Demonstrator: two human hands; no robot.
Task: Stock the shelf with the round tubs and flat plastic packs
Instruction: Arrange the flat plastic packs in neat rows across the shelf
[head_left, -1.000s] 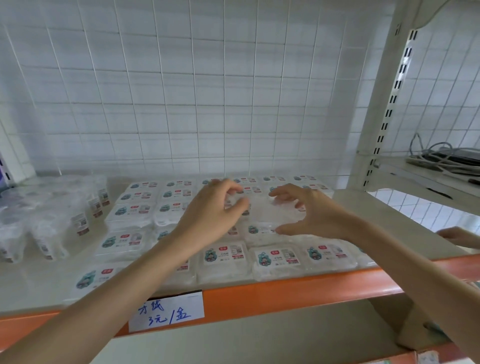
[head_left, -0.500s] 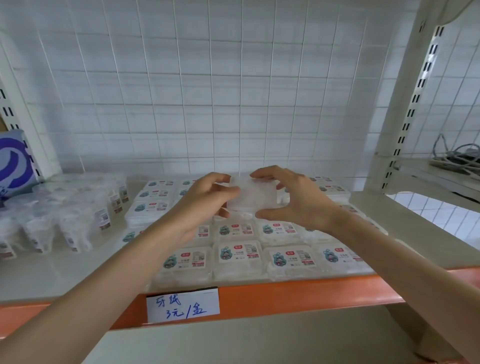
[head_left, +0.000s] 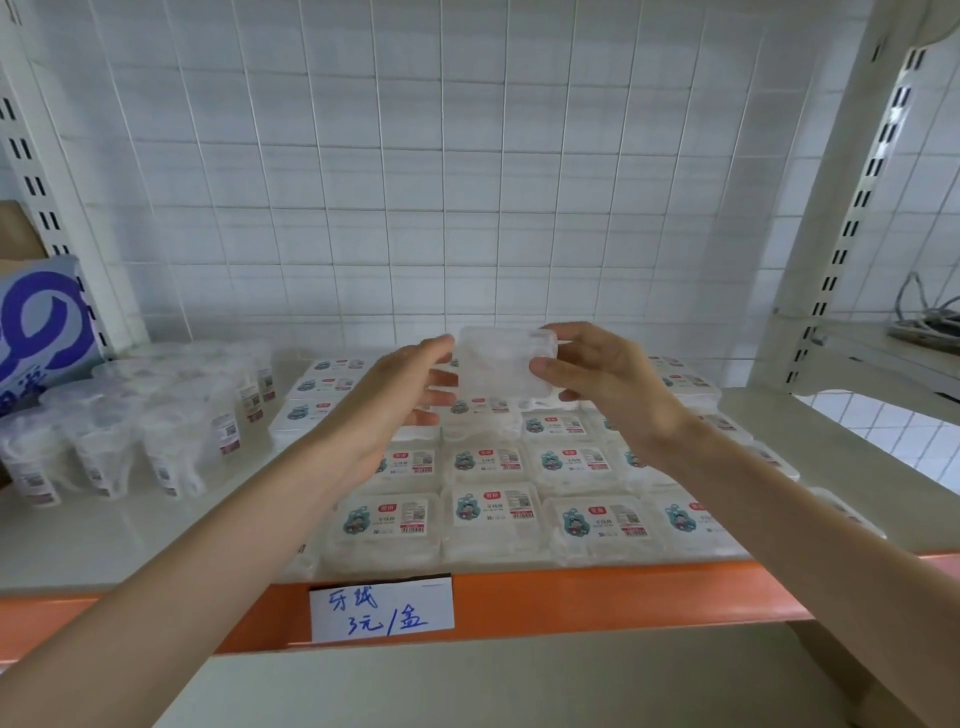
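Flat plastic pack (head_left: 500, 364) — upright, long axis sideways — right hand (head_left: 615, 387) pinching.

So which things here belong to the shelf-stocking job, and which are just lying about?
Job: clear pack held by left hand and right hand; labelled packs in rows; round tubs; shelf.
Lying about: blue-and-white box at far left; cables on the neighbouring shelf at right.

Clear flat pack (head_left: 501, 364) held aloft, tubs (head_left: 130, 415) left
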